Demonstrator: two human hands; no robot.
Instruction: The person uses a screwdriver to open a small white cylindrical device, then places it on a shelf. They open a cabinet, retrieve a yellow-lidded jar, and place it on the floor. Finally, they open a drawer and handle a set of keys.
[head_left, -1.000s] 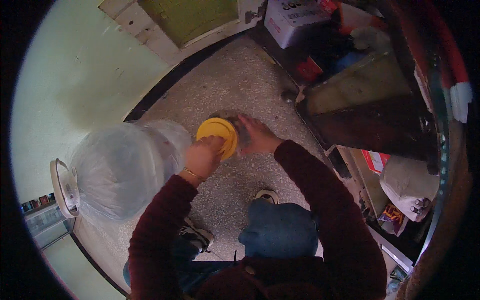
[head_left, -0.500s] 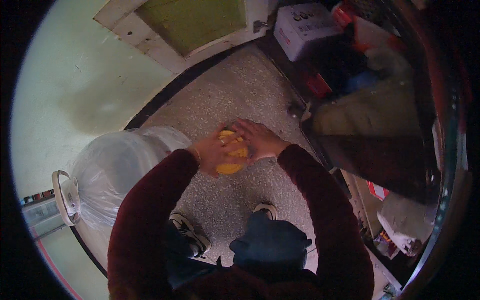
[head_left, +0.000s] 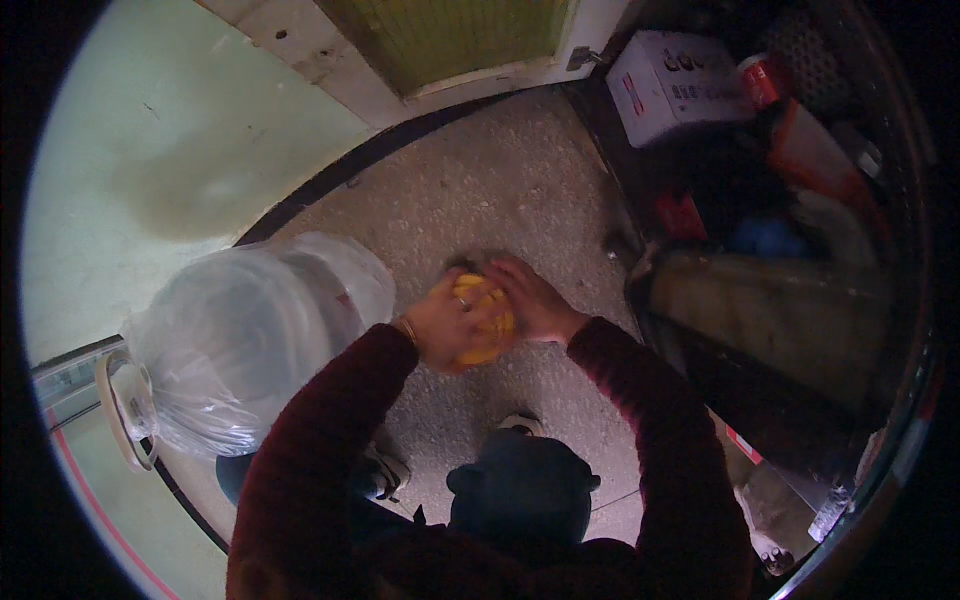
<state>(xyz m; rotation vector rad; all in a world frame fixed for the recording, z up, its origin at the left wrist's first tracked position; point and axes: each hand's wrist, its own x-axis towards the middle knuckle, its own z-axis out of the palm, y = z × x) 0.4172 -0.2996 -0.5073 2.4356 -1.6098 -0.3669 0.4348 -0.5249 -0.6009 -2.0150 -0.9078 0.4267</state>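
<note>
Between my two hands is a round yellow thing [head_left: 488, 294] with a ridged surface, held out in front of me above the floor. Its kind is hard to make out, since fingers cover much of it and the picture is slightly smeared. My left hand [head_left: 440, 322], with a ring and a bracelet, wraps its left side with fingers over the top. My right hand [head_left: 538, 303] presses its far right side. Left of my left forearm stands a big bulky object wrapped in a clear plastic bag [head_left: 225, 330], with a pale band [head_left: 118, 412] at its near end.
Beyond lie a speckled floor [head_left: 440, 180] and a white-framed door [head_left: 480, 80]. On the right, a white carton [head_left: 675, 95], a red can [head_left: 763, 82] and dark cluttered furniture [head_left: 770, 350] line the side. My shoes are just below my hands.
Both hands keep their hold on the yellow thing and sit slightly lower and further right in the picture. The view has shifted, so the door and carton appear further right.
</note>
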